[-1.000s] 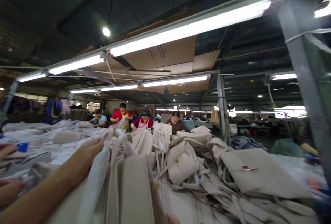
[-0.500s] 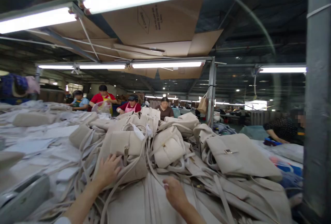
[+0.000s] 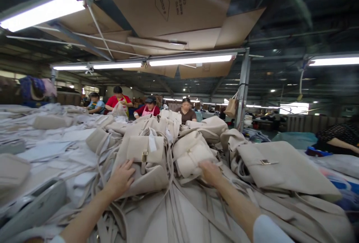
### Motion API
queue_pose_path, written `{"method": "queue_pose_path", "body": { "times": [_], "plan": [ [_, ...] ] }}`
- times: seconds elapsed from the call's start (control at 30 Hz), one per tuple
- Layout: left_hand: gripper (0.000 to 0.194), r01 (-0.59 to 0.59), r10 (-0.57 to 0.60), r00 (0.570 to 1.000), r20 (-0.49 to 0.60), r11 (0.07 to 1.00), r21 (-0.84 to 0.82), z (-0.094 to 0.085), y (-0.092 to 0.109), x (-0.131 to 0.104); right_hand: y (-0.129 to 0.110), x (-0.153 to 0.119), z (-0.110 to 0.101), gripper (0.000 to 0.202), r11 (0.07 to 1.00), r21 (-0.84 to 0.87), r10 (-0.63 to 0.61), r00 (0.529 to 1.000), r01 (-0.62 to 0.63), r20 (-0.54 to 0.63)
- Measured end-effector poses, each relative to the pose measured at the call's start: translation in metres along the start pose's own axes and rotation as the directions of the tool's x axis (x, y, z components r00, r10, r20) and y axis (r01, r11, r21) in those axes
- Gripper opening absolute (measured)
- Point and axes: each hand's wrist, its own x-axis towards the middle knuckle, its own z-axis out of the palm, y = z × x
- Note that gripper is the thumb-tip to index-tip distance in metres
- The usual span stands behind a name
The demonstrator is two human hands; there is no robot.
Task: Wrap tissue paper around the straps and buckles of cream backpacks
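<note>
My left hand (image 3: 122,178) lies against the lower left front of a beige flap bag (image 3: 146,149). Its fingers are stretched out over the material, below the flap's metal clasp. At the right side of a second beige bag (image 3: 189,155), my right hand (image 3: 211,172) has its fingers bent in around the lower edge; some of the fingers are hidden. Loose straps (image 3: 169,153) hang between these two bags. White tags (image 3: 152,142) stick up from the left one. Both bags rest on a heap of similar bags.
Another clasped bag (image 3: 280,164) lies on the right. White sheets (image 3: 45,153) and beige pieces cover the left, near a grey machine-like object (image 3: 42,205). Several people sit or stand beyond the heap. A metal post (image 3: 243,89) carries a hanging tan bag (image 3: 231,107).
My right hand has moved forward and right from above the near bags onto the second bag. My left hand stays on the left bag. The view has shifted, so the scene sits farther right.
</note>
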Motion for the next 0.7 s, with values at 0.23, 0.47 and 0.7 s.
{"method": "queue_pose_path", "body": {
  "times": [0.23,0.47,0.7],
  "plan": [
    [0.047,0.039,-0.038,0.999,0.023,0.998,-0.056,-0.021,0.007,-0.023,0.01,0.015,-0.132,0.02,0.986,0.165,0.019,0.99,0.004,-0.139],
    [0.052,0.146,-0.139,0.989,0.05,0.973,-0.181,-0.038,-0.001,-0.062,-0.01,-0.053,-0.219,0.012,0.909,0.392,-0.082,0.983,0.142,-0.167],
    [0.062,-0.062,0.083,0.996,0.025,0.883,-0.466,-0.058,0.075,-0.102,-0.006,-0.123,-0.219,0.028,0.819,0.553,-0.046,0.978,0.153,-0.202]
  ]
}}
